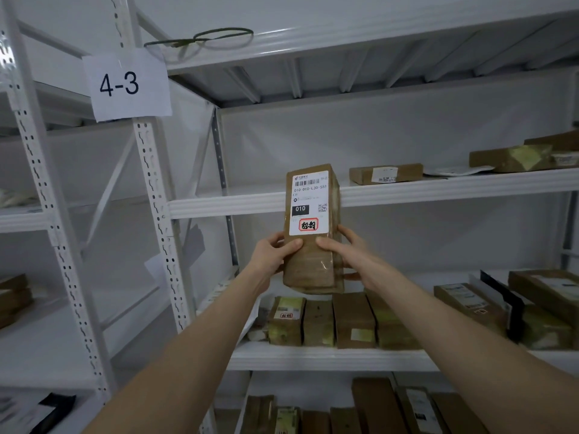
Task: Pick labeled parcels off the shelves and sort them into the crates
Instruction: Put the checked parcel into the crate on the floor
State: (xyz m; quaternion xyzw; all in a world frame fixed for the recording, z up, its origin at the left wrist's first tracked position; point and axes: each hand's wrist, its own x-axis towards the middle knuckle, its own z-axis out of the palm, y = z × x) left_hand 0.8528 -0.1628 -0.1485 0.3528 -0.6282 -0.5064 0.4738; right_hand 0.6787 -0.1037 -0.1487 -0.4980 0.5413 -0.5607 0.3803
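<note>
While both hands hold it upright in front of the shelves (407, 191), the parcel (311, 230) shows its label, reading 010. Left hand (275, 250) and right hand (347, 250) fingers wrap its lower end. Step: label check after picking. Next: carry to the matching crate; no crates in view.

free: middle shelf (225, 208), centre-left of frame, open from perforated upright (156, 198) across to flat parcel (385, 174) | blocked: frame centre, upright parcel (308, 270) gripped by left hand (275, 252) and right hand (349, 253), covering the shelf edge | blocked: lower centre, row of parcels (344, 321) packed side by side, no gaps | blocked: upper right, piled parcels (513, 158)
</note>
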